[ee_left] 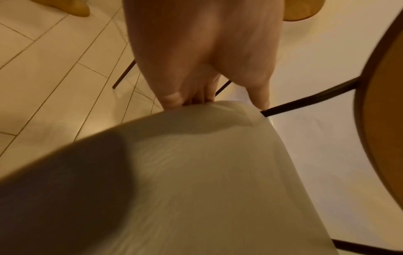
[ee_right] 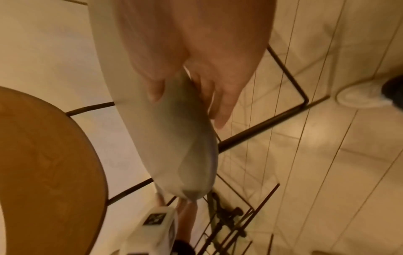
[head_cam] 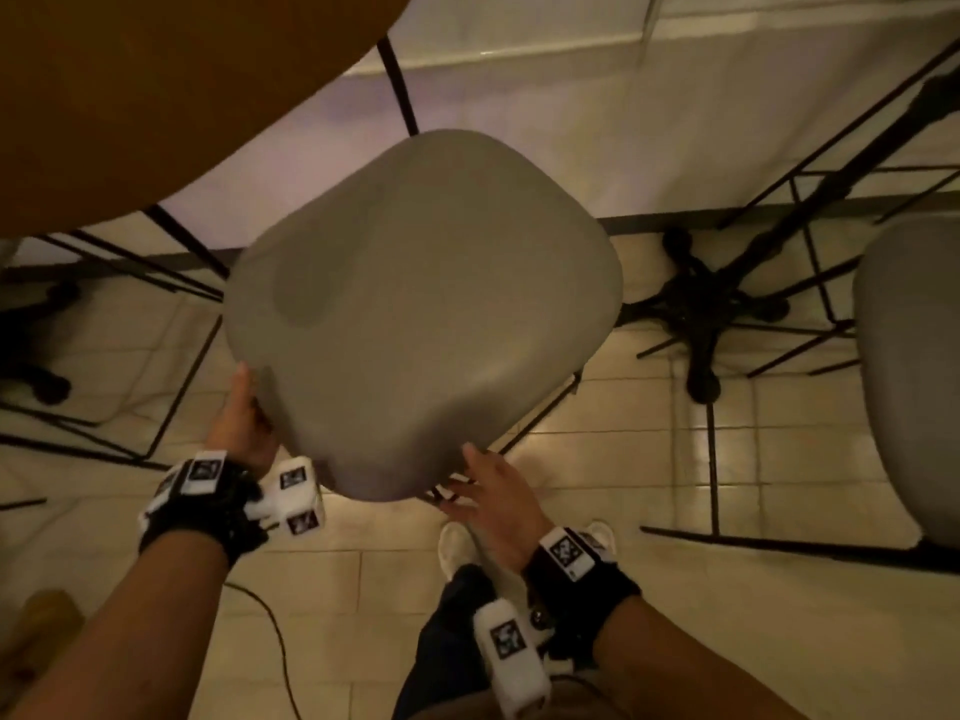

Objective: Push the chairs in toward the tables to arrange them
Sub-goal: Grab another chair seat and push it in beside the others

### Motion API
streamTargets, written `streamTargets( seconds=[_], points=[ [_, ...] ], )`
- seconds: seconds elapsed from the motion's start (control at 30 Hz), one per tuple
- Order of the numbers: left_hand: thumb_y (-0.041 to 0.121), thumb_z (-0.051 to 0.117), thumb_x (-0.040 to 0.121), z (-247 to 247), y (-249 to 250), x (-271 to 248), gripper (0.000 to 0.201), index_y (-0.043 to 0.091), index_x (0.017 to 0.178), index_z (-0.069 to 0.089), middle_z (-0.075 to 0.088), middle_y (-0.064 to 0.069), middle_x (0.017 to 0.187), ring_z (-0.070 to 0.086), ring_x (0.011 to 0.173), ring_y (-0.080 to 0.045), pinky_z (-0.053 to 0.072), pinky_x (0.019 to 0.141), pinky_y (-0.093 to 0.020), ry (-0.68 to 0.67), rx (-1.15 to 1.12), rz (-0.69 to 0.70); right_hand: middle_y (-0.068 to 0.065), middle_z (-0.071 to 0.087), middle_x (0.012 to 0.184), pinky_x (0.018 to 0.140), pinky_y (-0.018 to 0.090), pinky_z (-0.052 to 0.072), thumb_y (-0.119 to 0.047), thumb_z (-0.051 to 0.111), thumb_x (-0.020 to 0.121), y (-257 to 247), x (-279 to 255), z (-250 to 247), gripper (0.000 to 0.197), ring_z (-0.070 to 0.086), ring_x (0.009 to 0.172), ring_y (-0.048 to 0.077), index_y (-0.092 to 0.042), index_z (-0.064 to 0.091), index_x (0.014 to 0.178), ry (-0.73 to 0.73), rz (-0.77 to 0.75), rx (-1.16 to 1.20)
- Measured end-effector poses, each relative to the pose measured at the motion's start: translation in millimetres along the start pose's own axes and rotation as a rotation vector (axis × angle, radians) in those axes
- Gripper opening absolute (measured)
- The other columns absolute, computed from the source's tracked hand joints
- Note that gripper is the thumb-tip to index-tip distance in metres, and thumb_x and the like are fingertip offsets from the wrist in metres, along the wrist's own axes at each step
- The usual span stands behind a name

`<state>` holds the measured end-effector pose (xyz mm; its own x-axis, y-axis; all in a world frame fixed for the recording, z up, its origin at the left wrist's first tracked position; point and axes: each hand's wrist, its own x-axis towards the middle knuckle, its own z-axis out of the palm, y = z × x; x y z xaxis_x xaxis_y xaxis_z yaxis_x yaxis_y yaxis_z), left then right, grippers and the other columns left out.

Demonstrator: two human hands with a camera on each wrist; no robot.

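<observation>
A grey padded chair [head_cam: 415,283] on thin black legs stands in the middle of the head view, turned at an angle, just off the rim of a round wooden table [head_cam: 130,96] at the upper left. My left hand [head_cam: 244,413] grips the chair's near left edge; in the left wrist view its fingers [ee_left: 174,98] curl under the chair [ee_left: 196,172] with the thumb on the other side. My right hand [head_cam: 483,485] holds the near right edge. The right wrist view shows its thumb [ee_right: 156,91] on one face of the chair [ee_right: 174,138] and the fingers behind the edge.
A second grey chair [head_cam: 909,381] stands at the right edge. A black star-shaped table base [head_cam: 701,304] sits on the tiled floor between the two chairs. Black wire chair frames [head_cam: 104,356] crowd the left. My white shoes [head_cam: 457,543] and a cable [head_cam: 275,641] lie below.
</observation>
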<state>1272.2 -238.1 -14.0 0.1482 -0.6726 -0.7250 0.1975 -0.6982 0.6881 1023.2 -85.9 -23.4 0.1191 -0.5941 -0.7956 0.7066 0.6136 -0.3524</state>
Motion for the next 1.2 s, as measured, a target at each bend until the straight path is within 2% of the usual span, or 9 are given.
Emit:
streamTargets(
  seconds=[0.1, 0.2, 0.3, 0.43, 0.6, 0.83, 0.97, 1.13, 1.2],
  points=[
    [0.060, 0.060, 0.081, -10.1, 8.7, 27.8, 0.075, 0.018, 0.142, 0.047, 0.060, -0.005, 0.137, 0.056, 0.125, -0.024, 0.040, 0.110, -0.046, -0.035, -0.031, -0.043, 0.018, 0.058, 0.127, 0.088, 0.054, 0.054, -0.025, 0.055, 0.095, 15.0, 12.0, 18.3, 0.039, 0.061, 0.110, 0.035, -0.003, 0.050, 0.128, 0.116, -0.089, 0.121],
    [0.061, 0.066, 0.076, -11.9, 6.6, 33.3, 0.078, 0.021, 0.141, 0.048, 0.062, -0.004, 0.134, 0.060, 0.121, -0.021, 0.043, 0.107, -0.045, -0.029, -0.040, -0.055, 0.013, 0.062, 0.107, 0.060, 0.034, 0.058, -0.019, 0.055, 0.095, 13.8, 13.5, 20.2, 0.036, 0.064, 0.085, 0.028, 0.002, 0.053, 0.124, 0.235, -0.167, 0.115],
    [0.062, 0.076, 0.064, -10.6, -4.4, 37.0, 0.085, 0.020, 0.135, 0.054, 0.065, -0.004, 0.130, 0.063, 0.117, -0.018, 0.045, 0.107, -0.043, 0.006, -0.092, -0.057, 0.014, 0.066, 0.114, 0.070, 0.036, 0.054, -0.022, 0.057, 0.094, 5.4, 11.6, 14.0, 0.036, 0.063, 0.088, 0.028, -0.001, 0.059, 0.122, 0.319, -0.220, 0.065],
    [0.048, 0.068, 0.081, 30.4, -24.4, -0.5, 0.048, 0.013, 0.114, 0.063, 0.071, -0.007, 0.117, 0.067, 0.109, -0.018, 0.049, 0.101, -0.037, -0.043, -0.163, -0.046, 0.010, 0.067, 0.105, 0.073, 0.036, 0.052, -0.023, 0.056, 0.094, -24.7, 2.0, -9.2, 0.031, 0.062, 0.090, 0.025, -0.004, 0.063, 0.117, 0.427, -0.306, 0.044],
    [0.036, 0.060, 0.091, 90.7, -62.5, -33.0, 0.051, 0.001, 0.127, 0.053, 0.068, -0.013, 0.120, 0.067, 0.106, -0.023, 0.059, 0.082, -0.037, -0.091, -0.184, -0.064, -0.001, 0.067, 0.097, 0.072, 0.027, 0.050, -0.024, 0.050, 0.097, -90.6, -9.4, -49.9, 0.026, 0.061, 0.087, 0.013, -0.010, 0.063, 0.114, 0.532, -0.433, -0.051],
    [0.028, 0.065, 0.088, 165.9, -79.7, -58.8, 0.032, 0.007, 0.111, 0.060, 0.069, -0.011, 0.112, 0.065, 0.105, -0.025, 0.057, 0.083, -0.041, -0.199, -0.104, -0.130, 0.010, 0.063, 0.125, 0.086, 0.032, 0.051, -0.025, 0.054, 0.095, -183.7, -6.1, -102.4, 0.040, 0.061, 0.106, 0.022, -0.004, 0.056, 0.129, 0.610, -0.484, -0.085],
    [0.031, 0.078, 0.075, 156.4, -61.7, -44.2, 0.067, 0.010, 0.133, 0.052, 0.064, -0.011, 0.129, 0.062, 0.117, -0.029, 0.059, 0.080, -0.042, -0.115, -0.170, -0.135, 0.007, 0.063, 0.123, 0.090, 0.035, 0.048, -0.029, 0.047, 0.098, -152.8, -21.3, -107.7, 0.039, 0.058, 0.109, 0.023, -0.006, 0.057, 0.127, 0.603, -0.488, -0.223],
    [0.042, 0.072, 0.079, 145.9, -22.0, -20.5, 0.061, 0.013, 0.129, 0.053, 0.065, -0.010, 0.118, 0.064, 0.109, -0.029, 0.057, 0.088, -0.046, -0.026, -0.231, -0.157, 0.004, 0.063, 0.086, 0.084, 0.042, 0.051, -0.043, 0.055, 0.091, -72.8, -50.4, -91.4, 0.030, 0.061, 0.091, 0.026, -0.014, 0.061, 0.084, 0.721, -0.392, -0.244],
    [0.043, 0.076, 0.075, 141.2, -20.6, -17.9, 0.066, 0.011, 0.128, 0.053, 0.066, -0.011, 0.122, 0.066, 0.106, -0.029, 0.060, 0.081, -0.045, -0.006, -0.209, -0.150, 0.009, 0.068, 0.094, 0.079, 0.039, 0.055, -0.048, 0.053, 0.091, -48.8, -51.7, -76.1, 0.042, 0.065, 0.091, 0.026, -0.008, 0.063, 0.099, 0.563, -0.231, -0.105]
  ],
)
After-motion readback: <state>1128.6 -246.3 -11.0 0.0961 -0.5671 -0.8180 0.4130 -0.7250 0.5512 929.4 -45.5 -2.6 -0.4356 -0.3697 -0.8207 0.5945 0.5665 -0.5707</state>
